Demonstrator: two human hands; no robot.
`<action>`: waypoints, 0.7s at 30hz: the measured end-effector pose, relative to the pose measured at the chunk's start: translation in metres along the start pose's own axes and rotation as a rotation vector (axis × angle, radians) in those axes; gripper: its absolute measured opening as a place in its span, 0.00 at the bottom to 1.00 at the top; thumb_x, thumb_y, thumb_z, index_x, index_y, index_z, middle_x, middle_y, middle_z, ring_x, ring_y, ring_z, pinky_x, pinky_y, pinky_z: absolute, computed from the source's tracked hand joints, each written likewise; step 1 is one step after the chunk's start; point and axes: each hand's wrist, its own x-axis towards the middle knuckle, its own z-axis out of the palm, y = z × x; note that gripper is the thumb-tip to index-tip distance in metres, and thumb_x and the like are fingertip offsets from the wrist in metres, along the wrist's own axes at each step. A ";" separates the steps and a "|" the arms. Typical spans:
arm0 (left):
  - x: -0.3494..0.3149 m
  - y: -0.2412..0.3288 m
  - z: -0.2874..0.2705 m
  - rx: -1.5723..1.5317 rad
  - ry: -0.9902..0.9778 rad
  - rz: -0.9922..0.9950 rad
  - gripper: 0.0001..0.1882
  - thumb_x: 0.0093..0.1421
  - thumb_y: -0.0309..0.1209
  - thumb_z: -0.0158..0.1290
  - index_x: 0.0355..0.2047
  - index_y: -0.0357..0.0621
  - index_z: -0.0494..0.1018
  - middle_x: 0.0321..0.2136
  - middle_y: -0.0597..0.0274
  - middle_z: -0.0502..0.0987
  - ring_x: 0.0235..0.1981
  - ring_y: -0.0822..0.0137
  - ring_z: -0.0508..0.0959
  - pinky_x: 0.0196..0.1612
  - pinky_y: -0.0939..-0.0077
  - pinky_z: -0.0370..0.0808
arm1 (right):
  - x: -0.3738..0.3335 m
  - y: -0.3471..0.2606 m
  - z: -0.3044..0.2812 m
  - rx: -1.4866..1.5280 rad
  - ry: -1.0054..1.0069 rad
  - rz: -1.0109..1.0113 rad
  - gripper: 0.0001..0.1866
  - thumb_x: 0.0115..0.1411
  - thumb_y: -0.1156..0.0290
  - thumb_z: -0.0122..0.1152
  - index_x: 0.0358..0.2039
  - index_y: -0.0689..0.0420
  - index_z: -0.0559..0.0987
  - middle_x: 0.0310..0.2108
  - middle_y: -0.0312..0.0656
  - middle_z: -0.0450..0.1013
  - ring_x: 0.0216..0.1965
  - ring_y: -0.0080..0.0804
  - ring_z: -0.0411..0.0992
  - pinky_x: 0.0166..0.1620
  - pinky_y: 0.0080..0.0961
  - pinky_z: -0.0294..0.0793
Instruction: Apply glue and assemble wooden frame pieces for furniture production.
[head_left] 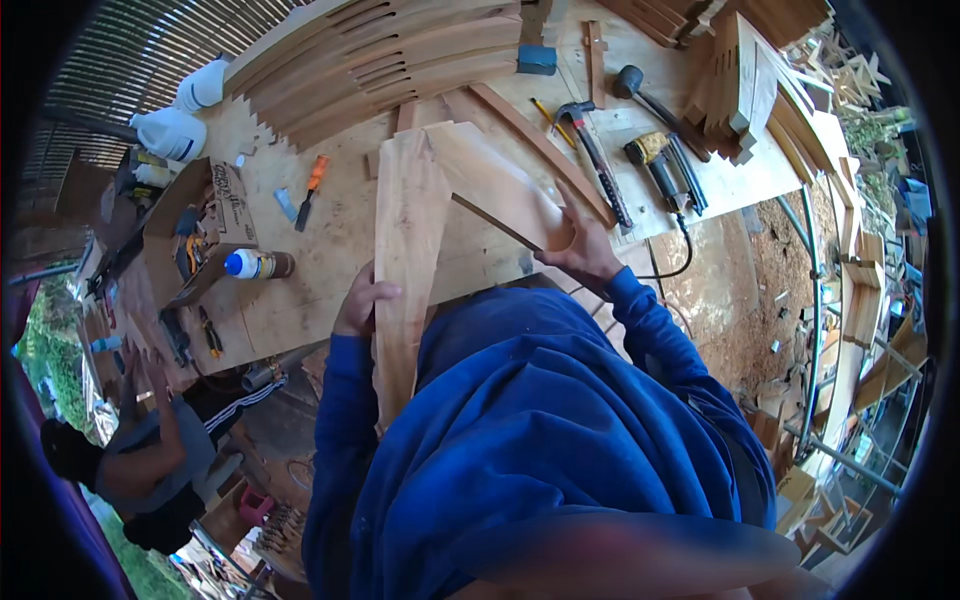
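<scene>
Angled wooden frame [438, 165]: my left hand [366, 301] clasps its left board [408, 235], my right hand [585, 247] grips the right board's near end [545, 222], claw hammer [600, 168] lying beyond.

a woodworking workshop: slotted brown wooden boards [440, 48] lie stacked along the far edge of the pale plywood counter [325, 255], a black-handled claw hammer [601, 172] and a yellow-and-black nail gun [662, 178] toward its right edge, a brown cardboard box [236, 205] of tools [190, 255] near its left edge.
</scene>
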 end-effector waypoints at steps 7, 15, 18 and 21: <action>0.072 -0.079 -0.030 1.062 0.408 0.139 0.61 0.38 0.43 0.73 0.68 0.30 0.55 0.63 0.38 0.64 0.65 0.47 0.66 0.67 0.61 0.65 | 0.059 0.047 -0.008 -0.214 0.083 -0.258 0.59 0.45 0.53 0.74 0.74 0.51 0.53 0.33 0.55 0.79 0.36 0.57 0.80 0.46 0.45 0.79; 0.137 -0.073 -0.033 1.375 0.617 0.113 0.60 0.33 0.37 0.73 0.66 0.30 0.56 0.73 0.34 0.43 0.73 0.37 0.50 0.72 0.56 0.60 | 0.118 0.073 -0.012 -0.414 0.069 -0.319 0.49 0.46 0.57 0.74 0.67 0.59 0.64 0.57 0.60 0.71 0.61 0.54 0.68 0.66 0.45 0.64; 0.147 -0.073 -0.042 1.434 0.637 0.137 0.62 0.36 0.38 0.71 0.69 0.31 0.53 0.74 0.35 0.40 0.74 0.37 0.46 0.74 0.55 0.55 | 0.137 0.082 0.002 -0.409 0.079 -0.337 0.49 0.47 0.58 0.74 0.68 0.60 0.63 0.66 0.59 0.63 0.68 0.52 0.60 0.71 0.45 0.56; 0.150 -0.077 -0.045 1.469 0.621 0.104 0.60 0.42 0.41 0.69 0.71 0.31 0.50 0.73 0.34 0.42 0.74 0.34 0.45 0.74 0.50 0.52 | 0.131 0.077 0.013 -0.526 0.056 -0.256 0.48 0.49 0.59 0.72 0.68 0.61 0.62 0.70 0.58 0.58 0.72 0.52 0.55 0.73 0.44 0.53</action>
